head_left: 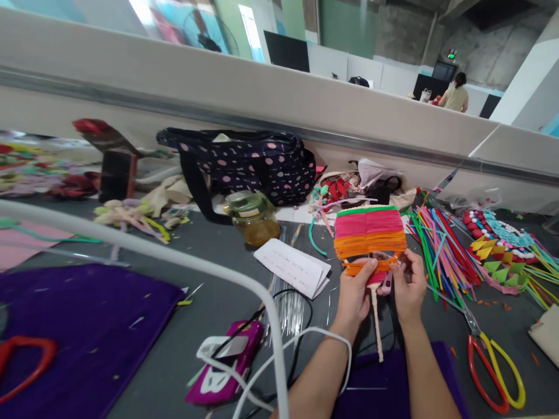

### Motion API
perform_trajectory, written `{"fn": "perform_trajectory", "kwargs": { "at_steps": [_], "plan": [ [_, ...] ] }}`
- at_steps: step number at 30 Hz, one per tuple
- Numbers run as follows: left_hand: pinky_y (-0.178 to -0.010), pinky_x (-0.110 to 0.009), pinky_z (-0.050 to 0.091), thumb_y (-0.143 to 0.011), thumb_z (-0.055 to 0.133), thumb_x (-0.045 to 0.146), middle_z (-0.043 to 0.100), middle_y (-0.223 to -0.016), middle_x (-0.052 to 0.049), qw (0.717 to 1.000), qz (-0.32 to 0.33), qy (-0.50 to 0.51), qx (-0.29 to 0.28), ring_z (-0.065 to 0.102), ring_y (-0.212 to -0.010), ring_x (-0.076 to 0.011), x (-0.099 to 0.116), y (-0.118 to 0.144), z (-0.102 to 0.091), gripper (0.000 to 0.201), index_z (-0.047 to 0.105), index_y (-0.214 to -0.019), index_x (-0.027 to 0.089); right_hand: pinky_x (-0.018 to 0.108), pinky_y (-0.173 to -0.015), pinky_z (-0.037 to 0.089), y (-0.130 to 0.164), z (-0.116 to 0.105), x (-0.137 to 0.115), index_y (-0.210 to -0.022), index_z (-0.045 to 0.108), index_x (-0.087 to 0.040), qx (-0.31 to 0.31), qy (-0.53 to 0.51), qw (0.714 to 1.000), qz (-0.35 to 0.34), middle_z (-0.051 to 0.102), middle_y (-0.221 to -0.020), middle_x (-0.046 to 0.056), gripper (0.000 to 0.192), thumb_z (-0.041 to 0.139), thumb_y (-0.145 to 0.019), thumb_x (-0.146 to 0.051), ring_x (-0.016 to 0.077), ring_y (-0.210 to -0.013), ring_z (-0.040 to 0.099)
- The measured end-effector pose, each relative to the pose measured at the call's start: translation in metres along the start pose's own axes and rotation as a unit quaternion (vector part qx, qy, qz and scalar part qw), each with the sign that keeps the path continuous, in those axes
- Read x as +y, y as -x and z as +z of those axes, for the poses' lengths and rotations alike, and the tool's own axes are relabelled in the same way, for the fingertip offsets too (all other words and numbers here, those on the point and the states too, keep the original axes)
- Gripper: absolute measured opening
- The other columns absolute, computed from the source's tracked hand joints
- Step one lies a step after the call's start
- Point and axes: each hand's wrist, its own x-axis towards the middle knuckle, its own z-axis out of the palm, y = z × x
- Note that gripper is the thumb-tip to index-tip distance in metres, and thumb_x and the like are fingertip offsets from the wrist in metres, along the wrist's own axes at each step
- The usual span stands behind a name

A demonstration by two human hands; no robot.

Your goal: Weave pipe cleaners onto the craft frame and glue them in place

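A fan-shaped piece (370,230) with green, pink and orange bands stands upright before me on a thin cream-wrapped handle (375,326). My left hand (356,291) is closed on its lower left edge, thumb in front. At the lower right edge, the fingers of my right hand (408,285) pinch the end of an orange strip (354,267) that crosses below the orange band. A small pink object (386,283) shows between my hands; its kind and what holds it are unclear. Beneath my forearms lies dark purple cloth (371,384).
Scissors (474,331) with red and yellow handles lie right, near bundled coloured pipe cleaners (441,250). Folded paper (292,267), a lidded jar (253,221) and a dotted bag (244,163) stand left and behind. A white cable (244,279) arcs across the foreground by a magenta packet (227,361).
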Motion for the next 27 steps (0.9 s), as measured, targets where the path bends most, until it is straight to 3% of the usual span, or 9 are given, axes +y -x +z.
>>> {"fn": "perform_trajectory", "kwargs": {
  "at_steps": [7,13,27],
  "plan": [
    [-0.027,-0.018,0.043,-0.060,0.079,0.028,0.064,-0.057,0.001,1.000,0.016,0.005,0.000,0.051,-0.033,-0.0085,0.000,-0.003,-0.003,0.026,0.063,-0.074,0.012,0.030,-0.066,0.047,-0.002,-0.003,-0.005,-0.102,0.055,-0.018,0.031,-0.005,0.999,-0.011,0.056,-0.092,0.005,0.033,0.064,-0.077,-0.038,0.0149,-0.073,0.053],
    [-0.028,-0.017,0.044,-0.063,0.077,0.027,0.065,-0.061,0.000,1.000,0.017,0.003,-0.013,0.053,-0.035,-0.0081,0.000,-0.003,-0.005,0.025,0.064,-0.076,0.012,0.033,-0.074,0.046,-0.006,-0.010,-0.015,-0.097,0.065,-0.022,-0.030,0.026,0.994,-0.102,0.053,-0.092,0.004,0.016,0.060,-0.083,-0.028,0.0176,-0.085,0.055],
    [-0.026,-0.017,0.043,-0.061,0.078,0.028,0.066,-0.063,0.000,1.000,0.012,0.002,-0.015,0.055,-0.037,-0.0099,0.000,-0.003,-0.006,0.026,0.063,-0.075,0.012,0.033,-0.075,0.044,-0.006,-0.008,-0.015,-0.088,0.062,-0.021,-0.037,0.019,0.994,-0.105,0.052,-0.089,0.003,0.009,0.059,-0.083,-0.027,0.0180,-0.085,0.054]
  ]
}}
